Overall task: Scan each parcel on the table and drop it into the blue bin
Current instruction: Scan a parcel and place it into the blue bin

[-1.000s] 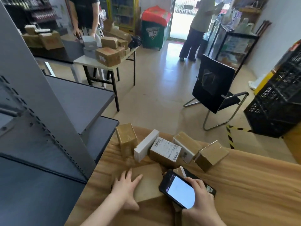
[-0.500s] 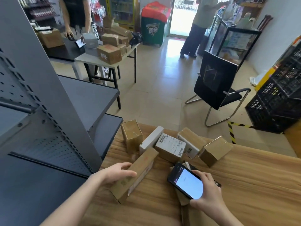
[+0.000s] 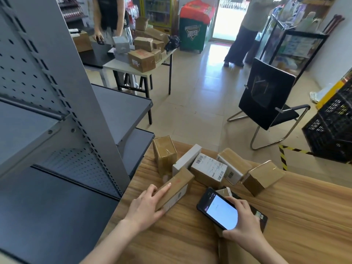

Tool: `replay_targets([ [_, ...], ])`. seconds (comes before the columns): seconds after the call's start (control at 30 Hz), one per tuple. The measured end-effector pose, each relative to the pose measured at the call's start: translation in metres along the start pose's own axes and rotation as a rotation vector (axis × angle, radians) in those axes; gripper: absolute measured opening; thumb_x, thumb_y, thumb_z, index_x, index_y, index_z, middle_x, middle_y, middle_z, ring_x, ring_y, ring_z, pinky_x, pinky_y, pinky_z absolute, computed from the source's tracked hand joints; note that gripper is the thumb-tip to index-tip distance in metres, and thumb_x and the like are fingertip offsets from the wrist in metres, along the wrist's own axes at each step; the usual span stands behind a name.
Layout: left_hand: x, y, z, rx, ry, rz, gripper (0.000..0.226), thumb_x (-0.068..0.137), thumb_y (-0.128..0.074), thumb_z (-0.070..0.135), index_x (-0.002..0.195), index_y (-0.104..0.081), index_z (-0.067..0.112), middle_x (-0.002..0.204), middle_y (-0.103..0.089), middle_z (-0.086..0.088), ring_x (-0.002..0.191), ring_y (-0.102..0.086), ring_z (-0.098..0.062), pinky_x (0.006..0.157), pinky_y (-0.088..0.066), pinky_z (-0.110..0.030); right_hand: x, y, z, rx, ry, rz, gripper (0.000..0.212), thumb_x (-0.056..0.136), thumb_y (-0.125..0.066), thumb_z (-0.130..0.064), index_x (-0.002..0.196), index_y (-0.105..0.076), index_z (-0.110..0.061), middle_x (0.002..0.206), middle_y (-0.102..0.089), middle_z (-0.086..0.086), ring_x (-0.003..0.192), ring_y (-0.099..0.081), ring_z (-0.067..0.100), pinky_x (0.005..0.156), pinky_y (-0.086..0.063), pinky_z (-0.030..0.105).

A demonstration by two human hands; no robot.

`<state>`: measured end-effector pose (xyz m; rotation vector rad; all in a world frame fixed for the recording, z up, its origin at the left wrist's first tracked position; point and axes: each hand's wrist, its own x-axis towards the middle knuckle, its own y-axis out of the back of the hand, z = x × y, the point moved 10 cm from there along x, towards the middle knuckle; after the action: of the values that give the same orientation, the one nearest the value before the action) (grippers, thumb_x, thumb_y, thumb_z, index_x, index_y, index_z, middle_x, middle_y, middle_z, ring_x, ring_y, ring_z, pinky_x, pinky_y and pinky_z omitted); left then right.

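Note:
My left hand (image 3: 146, 203) holds a flat brown parcel (image 3: 178, 186) tipped up on its long edge on the wooden table (image 3: 304, 216), fingers over its top and thumb at its near end. My right hand (image 3: 242, 224) grips a black handheld scanner (image 3: 221, 210) with a lit screen, just right of that parcel. Behind them lie several more parcels: an upright brown box (image 3: 165, 152), a white box (image 3: 187, 159), a labelled box (image 3: 208, 171), a taped box (image 3: 233, 164) and a brown box (image 3: 263, 177). No blue bin is in view.
A grey metal shelving unit (image 3: 62, 115) stands against the table's left edge. A black chair (image 3: 266, 103) and black crates (image 3: 331, 126) stand on the floor beyond. Two people stand farther back, one beside a table (image 3: 122, 67) stacked with cardboard boxes.
The brown parcel lay flat under my left hand a second ago; it was tipped onto its edge and now stands a little closer to the other boxes. The scanner stays in my right hand.

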<state>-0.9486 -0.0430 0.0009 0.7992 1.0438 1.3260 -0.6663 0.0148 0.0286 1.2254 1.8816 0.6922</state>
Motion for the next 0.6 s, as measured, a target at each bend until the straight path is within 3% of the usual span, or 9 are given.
replay_targets([
  [0.13, -0.002, 0.001, -0.025, -0.205, 0.074, -0.09, 0.079, 0.087, -0.061, 0.052, 0.143, -0.007, 0.063, 0.11, -0.046, 0.016, 0.1, -0.053, -0.002, 0.081, -0.053, -0.021, 0.0, -0.005, -0.005, -0.009, 0.004, -0.015, 0.097, 0.057, -0.088, -0.031, 0.134, -0.03, -0.04, 0.138, -0.034, -0.009, 0.125, -0.031, 0.013, 0.108, -0.029, 0.036],
  [0.3, -0.013, -0.019, -0.059, -0.324, 0.18, -0.297, 0.068, 0.087, -0.063, 0.045, 0.143, -0.026, 0.058, 0.115, -0.049, 0.016, 0.108, -0.05, -0.003, 0.093, -0.047, -0.026, -0.002, -0.013, -0.013, -0.024, 0.026, -0.041, 0.097, 0.055, -0.087, -0.031, 0.133, -0.03, -0.042, 0.138, -0.033, -0.01, 0.125, -0.031, 0.012, 0.111, -0.029, 0.04],
  [0.43, -0.012, -0.015, -0.061, -0.219, 0.197, -0.112, 0.06, 0.095, -0.053, 0.038, 0.148, -0.025, 0.044, 0.129, -0.044, 0.013, 0.115, -0.049, -0.008, 0.096, -0.045, -0.026, -0.006, -0.023, -0.018, -0.039, 0.033, -0.064, 0.096, 0.054, -0.086, -0.031, 0.132, -0.03, -0.043, 0.139, -0.032, -0.01, 0.124, -0.031, 0.013, 0.112, -0.028, 0.04],
  [0.5, -0.017, -0.02, -0.053, -0.113, 0.217, -0.011, 0.066, 0.093, -0.054, 0.041, 0.15, -0.02, 0.041, 0.143, -0.039, 0.008, 0.13, -0.04, -0.013, 0.11, -0.035, -0.034, -0.007, -0.029, -0.018, -0.054, 0.027, -0.075, 0.097, 0.055, -0.086, -0.031, 0.134, -0.029, -0.043, 0.14, -0.031, -0.011, 0.125, -0.03, 0.013, 0.113, -0.027, 0.041],
  [0.6, -0.03, -0.057, -0.036, -0.009, 0.284, -0.119, 0.1, 0.072, -0.056, 0.073, 0.151, -0.002, 0.045, 0.159, -0.012, 0.0, 0.148, -0.006, -0.023, 0.117, -0.003, -0.056, -0.007, -0.033, -0.018, -0.089, 0.021, -0.086, 0.099, 0.056, -0.086, -0.032, 0.135, -0.028, -0.043, 0.141, -0.03, -0.011, 0.126, -0.029, 0.013, 0.114, -0.026, 0.04],
])
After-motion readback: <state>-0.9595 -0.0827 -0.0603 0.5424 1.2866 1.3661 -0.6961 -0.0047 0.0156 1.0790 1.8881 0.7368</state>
